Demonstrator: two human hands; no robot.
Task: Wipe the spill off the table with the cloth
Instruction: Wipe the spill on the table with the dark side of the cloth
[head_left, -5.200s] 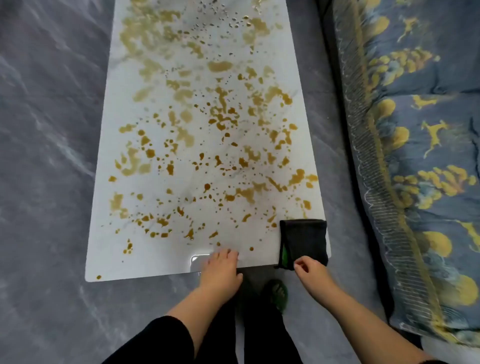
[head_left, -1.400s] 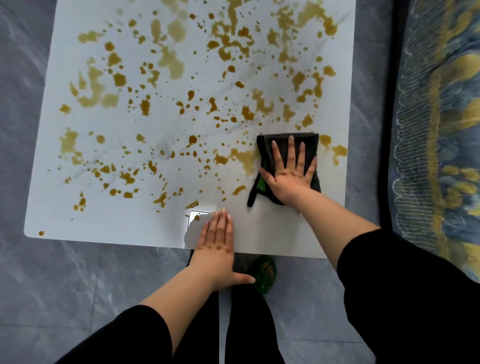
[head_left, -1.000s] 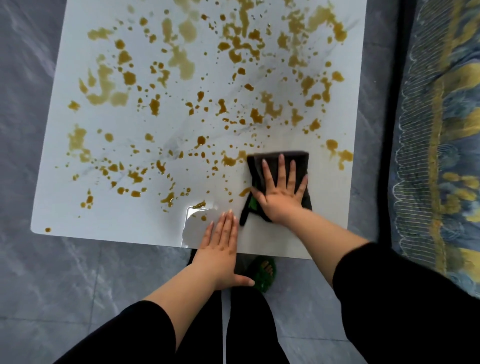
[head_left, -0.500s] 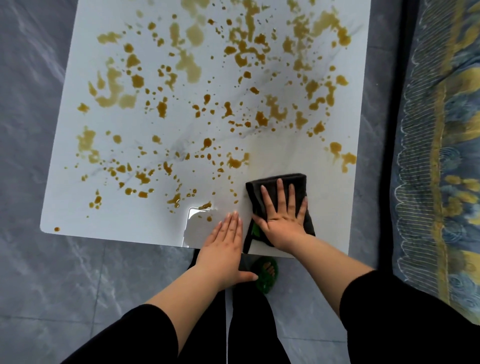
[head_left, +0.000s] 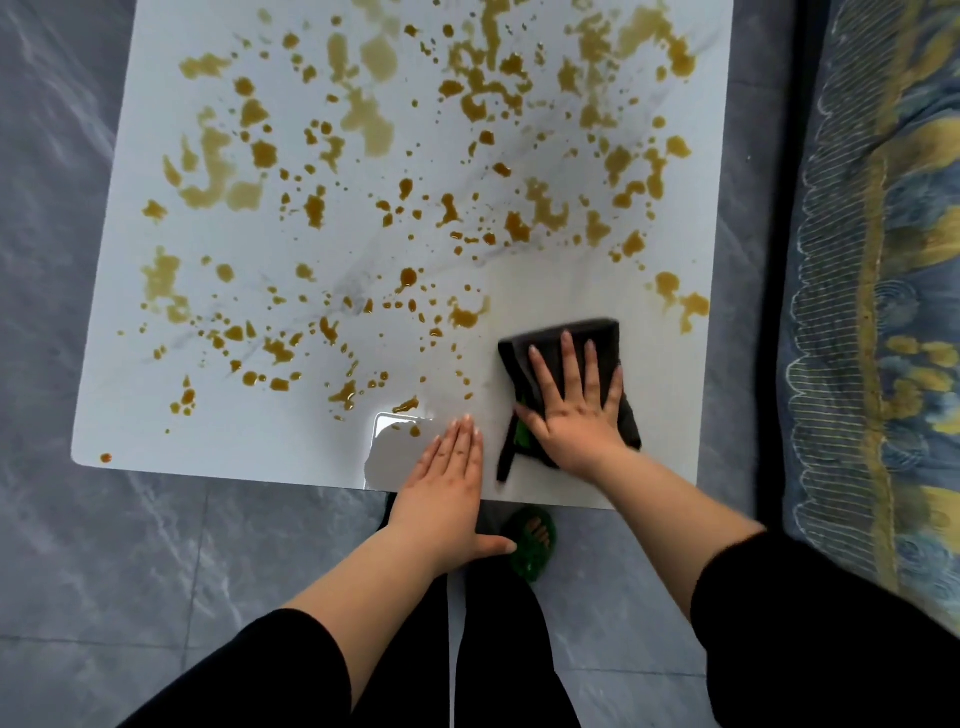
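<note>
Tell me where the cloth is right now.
In the head view, the dark cloth lies flat on the white table near its front right corner, pressed under the right hand, beside the left hand.

Grey marbled floor tiles (head_left: 156, 561) are spreading from 6 round to 9 o'clock, grout lines showing. Blue bedspread (head_left: 883, 312), yellow-patterned with scalloped stitching, is lying along 3 o'clock.
</note>
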